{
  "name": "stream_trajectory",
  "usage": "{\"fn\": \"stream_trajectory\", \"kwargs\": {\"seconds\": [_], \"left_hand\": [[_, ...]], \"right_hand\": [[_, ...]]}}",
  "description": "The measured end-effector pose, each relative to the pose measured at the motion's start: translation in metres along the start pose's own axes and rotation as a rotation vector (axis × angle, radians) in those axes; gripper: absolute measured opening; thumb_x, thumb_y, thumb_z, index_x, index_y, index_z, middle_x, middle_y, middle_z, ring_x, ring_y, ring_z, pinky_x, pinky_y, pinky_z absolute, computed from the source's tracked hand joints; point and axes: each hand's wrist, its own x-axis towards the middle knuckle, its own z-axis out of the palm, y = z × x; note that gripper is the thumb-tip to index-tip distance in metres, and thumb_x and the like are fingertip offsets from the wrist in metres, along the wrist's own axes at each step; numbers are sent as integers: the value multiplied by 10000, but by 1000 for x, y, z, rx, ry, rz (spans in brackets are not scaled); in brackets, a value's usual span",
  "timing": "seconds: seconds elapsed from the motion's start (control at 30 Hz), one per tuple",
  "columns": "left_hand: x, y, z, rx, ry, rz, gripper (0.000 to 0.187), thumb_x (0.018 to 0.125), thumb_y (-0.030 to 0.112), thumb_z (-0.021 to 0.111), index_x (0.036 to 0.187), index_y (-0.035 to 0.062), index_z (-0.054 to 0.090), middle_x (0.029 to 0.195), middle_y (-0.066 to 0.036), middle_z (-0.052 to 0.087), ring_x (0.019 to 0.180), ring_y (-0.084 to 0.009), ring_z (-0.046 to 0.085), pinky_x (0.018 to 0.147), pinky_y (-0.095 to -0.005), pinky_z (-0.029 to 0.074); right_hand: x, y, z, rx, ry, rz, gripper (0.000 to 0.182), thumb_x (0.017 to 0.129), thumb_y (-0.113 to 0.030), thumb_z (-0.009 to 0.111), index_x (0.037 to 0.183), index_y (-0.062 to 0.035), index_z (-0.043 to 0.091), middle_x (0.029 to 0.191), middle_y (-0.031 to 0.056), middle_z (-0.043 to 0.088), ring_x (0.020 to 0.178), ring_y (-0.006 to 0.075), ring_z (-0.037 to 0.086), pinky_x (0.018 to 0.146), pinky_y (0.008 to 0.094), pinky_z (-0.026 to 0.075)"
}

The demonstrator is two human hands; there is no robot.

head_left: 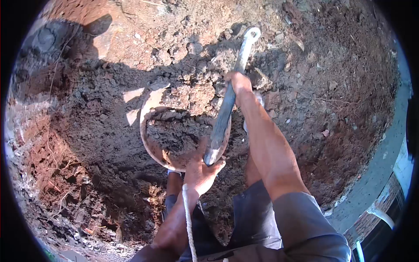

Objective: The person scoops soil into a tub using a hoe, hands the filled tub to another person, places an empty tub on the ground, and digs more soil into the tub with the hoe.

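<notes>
A long-handled tool (224,107) slants across the middle, with a dark wooden handle and a pale metal shank ending in a ring at the far end. My right hand (239,85) is wrapped round it, just below the metal part. At the near end, my left hand (202,172) grips the handle butt between thumb and fingers. Some of the left fingers are hidden behind the handle. Beneath the tool sits a round, shallow pan (143,126) with clods of reddish soil in it. My left hand overlaps the near rim of the pan.
Loose, lumpy soil (327,87) surrounds the pan, with small stones and roots. A grey concrete edge (371,183) curves along the right side. My legs (255,209) are close behind the pan. A white cord (188,218) hangs by my left wrist. Shadows cross the ground ahead.
</notes>
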Motion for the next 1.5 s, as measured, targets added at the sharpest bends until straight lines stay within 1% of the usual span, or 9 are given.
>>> {"fn": "stream_trajectory", "kwargs": {"seconds": [0.13,0.2,0.3,0.53,0.73,1.0,1.27,1.4,1.5], "left_hand": [[-28,-18,-25,126,41,-106,548,767,256,791,1176,-31,566,1052,-198,658,945,-279,647,850,-376,503],[-41,-27,-24,386,103,-2,504,769,342,778,1110,14,605,787,-177,680,779,-323,688,688,-398,517],[-76,-88,-28,-2,183,-18,549,744,367,792,1116,10,604,864,-232,674,803,-329,685,713,-386,525],[-235,-111,-125,293,-33,-733,544,710,410,777,1096,48,649,915,-212,689,906,-372,673,796,-420,526],[-305,-131,-146,640,77,-641,450,648,361,796,990,86,698,804,-164,695,759,-339,688,715,-427,549],[-122,-9,-68,664,-1,-70,410,722,438,756,946,104,675,710,-161,670,682,-361,666,631,-436,541],[126,179,104,190,-190,421,407,760,227,773,1068,-4,640,802,-98,692,686,-138,638,655,-308,513],[197,146,107,233,-76,346,347,757,257,748,1009,36,658,819,-116,698,720,-199,662,688,-342,524],[158,2,99,187,-110,35,355,776,303,741,1040,75,675,851,-152,708,787,-278,697,739,-382,540]], "right_hand": [[-34,30,7,41,47,1,185,728,-150,637,881,-55,594,667,73,524,498,213,530,460,360,446],[-48,37,8,50,36,11,144,740,-157,629,836,-55,591,658,69,534,502,207,535,459,355,448],[-93,54,24,45,30,-59,115,746,-155,624,762,-49,581,620,74,528,479,207,530,438,352,447],[-249,209,95,79,-26,-74,117,751,-77,630,810,-26,542,636,39,546,468,134,533,428,289,472],[-264,287,94,258,-156,396,215,763,-82,663,949,-37,564,723,45,573,594,163,581,510,326,522],[-219,27,-32,428,8,-126,126,776,-54,632,839,15,549,657,100,569,546,225,598,522,355,524],[-139,-262,-174,217,242,-1041,154,818,-117,645,884,-2,568,684,78,549,573,204,588,508,321,501],[-35,-246,-155,238,163,-956,133,849,-120,597,877,-6,534,671,80,562,549,192,591,489,323,514],[42,-103,-99,-33,239,-395,253,779,-120,640,952,34,537,699,101,566,484,185,550,428,332,471]]}}
